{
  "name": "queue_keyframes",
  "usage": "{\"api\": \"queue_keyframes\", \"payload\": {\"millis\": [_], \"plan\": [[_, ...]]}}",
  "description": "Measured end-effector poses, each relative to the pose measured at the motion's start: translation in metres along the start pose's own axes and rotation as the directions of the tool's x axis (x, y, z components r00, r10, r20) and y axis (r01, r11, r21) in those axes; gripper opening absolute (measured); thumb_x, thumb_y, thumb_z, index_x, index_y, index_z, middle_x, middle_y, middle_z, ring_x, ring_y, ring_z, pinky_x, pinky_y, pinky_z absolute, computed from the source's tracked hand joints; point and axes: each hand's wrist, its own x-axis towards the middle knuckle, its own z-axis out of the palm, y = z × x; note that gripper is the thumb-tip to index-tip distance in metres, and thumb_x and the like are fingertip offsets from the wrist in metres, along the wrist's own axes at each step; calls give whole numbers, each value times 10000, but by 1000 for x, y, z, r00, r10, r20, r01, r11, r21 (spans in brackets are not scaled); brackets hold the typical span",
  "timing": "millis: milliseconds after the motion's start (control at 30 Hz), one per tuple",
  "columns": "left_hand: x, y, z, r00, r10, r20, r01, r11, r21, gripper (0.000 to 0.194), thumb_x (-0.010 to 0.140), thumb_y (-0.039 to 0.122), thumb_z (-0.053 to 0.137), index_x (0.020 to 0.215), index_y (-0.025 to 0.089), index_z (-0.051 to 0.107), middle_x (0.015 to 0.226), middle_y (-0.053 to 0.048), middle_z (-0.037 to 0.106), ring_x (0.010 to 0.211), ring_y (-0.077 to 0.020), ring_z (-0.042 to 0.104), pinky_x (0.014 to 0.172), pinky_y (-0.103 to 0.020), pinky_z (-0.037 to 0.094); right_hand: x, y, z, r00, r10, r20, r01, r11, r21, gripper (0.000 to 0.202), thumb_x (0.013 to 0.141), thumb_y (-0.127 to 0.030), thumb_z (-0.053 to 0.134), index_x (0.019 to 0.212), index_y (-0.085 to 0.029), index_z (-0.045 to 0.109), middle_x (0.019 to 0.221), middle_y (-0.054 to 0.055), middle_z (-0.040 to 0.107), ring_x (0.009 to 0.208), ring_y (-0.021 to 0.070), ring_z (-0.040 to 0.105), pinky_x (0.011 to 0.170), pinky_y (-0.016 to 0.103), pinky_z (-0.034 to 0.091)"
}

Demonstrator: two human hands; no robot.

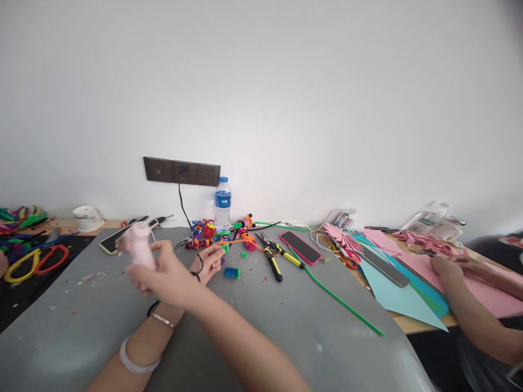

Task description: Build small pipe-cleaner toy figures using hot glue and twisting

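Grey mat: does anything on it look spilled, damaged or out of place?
Yes: small scraps lie loose on the mat, left of the right hand, looking like uncleared litter. No spill or damage stands out.

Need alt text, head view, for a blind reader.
A person's right hand grips a blurred pale pink tool and the left hand holds a small green piece, arms crossed over a gray tabletop. Beyond are colorful fuzzy figures and a water bottle, with pliers and a phone to the right.
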Motion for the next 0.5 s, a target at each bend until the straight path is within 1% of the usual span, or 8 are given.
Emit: {"api": "queue_keyframes", "payload": {"millis": [67, 100, 133, 200, 267, 333, 433, 500], "plan": [[-1, 3, 4, 999, -38, 36, 39, 999, -26, 380, 628, 474, 781, 712, 163, 578, 559, 61, 363, 471, -59, 290, 440, -240, 238, 14, 9, 18, 999, 33, 40, -22, 970, -242, 580, 730, -451, 681, 1155, -211, 368, 759, -3, 591, 583, 172, 579, 470, 247, 424], [-2, 5, 5, 996, -63, 61, 66, 997, -41, 383, 623, 467, 787, 708, 159, 577, 567, 62, 361, 473, -55, 288, 443, -235, 235, 20, 14, 26, 999, 37, 20, -27, 923, -383, 575, 742, -448, 659, 1177, -202, 374, 798, 27, 615, 616, 209, 609, 479, 275, 441], [-3, 6, 5, 991, -106, 83, 112, 991, -78, 374, 616, 441, 801, 715, 157, 579, 580, 65, 364, 475, -48, 285, 450, -230, 234, 25, 18, 34, 1000, 22, -18, -28, 856, -516, 560, 763, -436, 623, 1200, -185, 377, 850, 68, 640, 661, 253, 637, 501, 317, 466], [-4, 6, 5, 980, -160, 121, 173, 979, -107, 346, 640, 404, 799, 716, 155, 570, 596, 68, 366, 475, -39, 285, 462, -222, 239, 36, 27, 46, 995, -53, -85, -20, 725, -689, 521, 808, -333, 551, 1252, -133, 367, 964, 150, 667, 751, 316, 677, 593, 402, 511], [-4, 6, 4, 970, -193, 150, 211, 971, -116, 326, 683, 381, 776, 694, 158, 538, 602, 70, 362, 476, -37, 289, 472, -216, 246, 46, 35, 54, 990, -70, -124, -51, 643, -764, 544, 819, -277, 531, 1293, -79, 351, 1009, 200, 673, 796, 344, 693, 640, 441, 532], [-3, 5, 4, 963, -211, 166, 232, 965, -121, 338, 720, 376, 751, 670, 166, 491, 597, 70, 358, 481, -40, 296, 476, -210, 249, 55, 42, 58, 988, -75, -135, -63, 600, -797, 594, 824, -270, 540, 1328, -33, 332, 1040, 232, 667, 856, 355, 693, 661, 446, 550], [-2, 5, 6, 963, -218, 161, 239, 962, -131, 367, 736, 383, 738, 661, 176, 444, 585, 72, 362, 489, -47, 308, 477, -202, 251, 63, 53, 60, 991, -84, -103, -40, 556, -830, 703, 798, -247, 603, 1385, -12, 294, 1155, 246, 627, 992, 350, 662, 729, 435, 565], [-3, 5, 8, 968, -206, 144, 224, 967, -125, 369, 731, 390, 739, 666, 178, 444, 584, 72, 369, 489, -48, 312, 476, -201, 252, 65, 61, 61, 997, -29, -72, -45, 536, -843, 807, 759, -208, 652, 1426, -8, 243, 1220, 253, 592, 1039, 349, 644, 768, 427, 563]]}}
